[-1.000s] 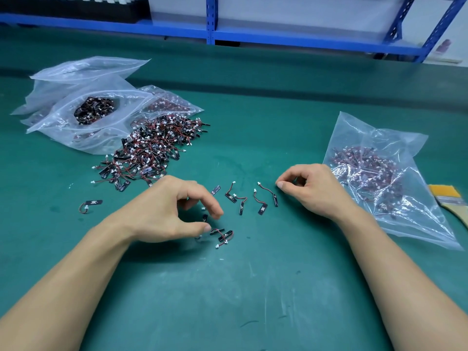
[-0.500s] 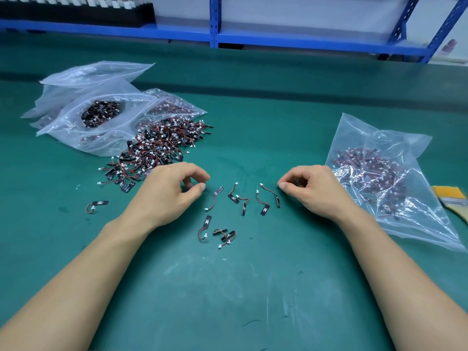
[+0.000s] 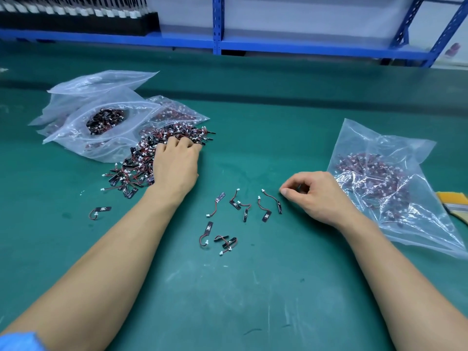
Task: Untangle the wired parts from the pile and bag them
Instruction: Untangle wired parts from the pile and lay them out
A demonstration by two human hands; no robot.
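Pile [image 3: 141, 163] left on table [image 3: 253, 287], open bags [image 3: 101, 127] just beyond it, far-left. Loose parts [image 3: 240, 211] near-centre. Filled bag [image 3: 379, 188] right; brush [image 3: 453, 203] beside its right edge.

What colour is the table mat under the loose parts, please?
The table mat is teal green, shown best in the head view.
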